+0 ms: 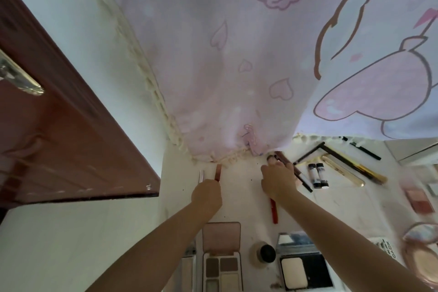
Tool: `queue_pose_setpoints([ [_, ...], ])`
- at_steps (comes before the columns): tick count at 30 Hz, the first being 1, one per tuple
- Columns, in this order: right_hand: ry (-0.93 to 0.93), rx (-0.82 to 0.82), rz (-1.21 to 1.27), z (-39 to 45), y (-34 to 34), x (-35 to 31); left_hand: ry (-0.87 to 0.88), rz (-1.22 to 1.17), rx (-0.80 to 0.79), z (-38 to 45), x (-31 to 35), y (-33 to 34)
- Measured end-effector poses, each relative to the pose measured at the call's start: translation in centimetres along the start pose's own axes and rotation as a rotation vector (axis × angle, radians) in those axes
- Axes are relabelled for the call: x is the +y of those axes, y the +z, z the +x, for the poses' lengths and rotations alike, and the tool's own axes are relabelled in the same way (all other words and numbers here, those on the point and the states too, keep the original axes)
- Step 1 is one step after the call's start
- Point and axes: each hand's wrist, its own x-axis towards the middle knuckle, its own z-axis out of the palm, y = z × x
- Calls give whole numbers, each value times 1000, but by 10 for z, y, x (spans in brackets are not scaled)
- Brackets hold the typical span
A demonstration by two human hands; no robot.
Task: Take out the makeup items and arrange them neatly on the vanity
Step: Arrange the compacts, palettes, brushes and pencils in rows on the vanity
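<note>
On the white vanity top point(244, 187), my left hand point(207, 193) grips a thin reddish-brown lip stick point(218, 172) that points up toward the curtain; a slim silver stick point(201, 176) stands just left of it. My right hand point(278, 179) holds a brown makeup stick point(284, 160) and a round-tipped item near the curtain hem. A red lip pencil point(274, 211) lies below my right wrist. Two small black-capped tubes point(317, 175), a gold tube point(342, 169) and black pencils point(305, 154) lie in a row to the right.
A pink printed curtain point(237, 54) hangs over the back of the vanity. A brown door point(59, 144) stands at the left. Near me lie an open eyeshadow palette point(221, 265), a small black-lidded jar point(266, 253), an open powder compact point(305, 270) and blush palettes point(418, 199).
</note>
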Motion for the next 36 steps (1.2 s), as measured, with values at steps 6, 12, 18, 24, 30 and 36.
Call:
queue_pose_setpoints([
  [6, 13, -57, -101, 14, 0, -9, 19, 90, 27, -1, -2, 6],
  [12, 16, -107, 39, 18, -2, -10, 41, 119, 34, -1, -5, 1],
  [18, 89, -136, 412, 24, -26, 9, 150, 59, 116, -6, -5, -13],
  [24, 229, -69, 1091, 9, -53, 25, 374, -286, 89, -12, 14, -22],
  [30, 175, -65, 1381, -19, -65, 20, 455, -625, -25, -32, 33, -29],
  [36, 56, -206, 1537, -38, -69, 18, 473, -356, 253, -40, 26, -40],
])
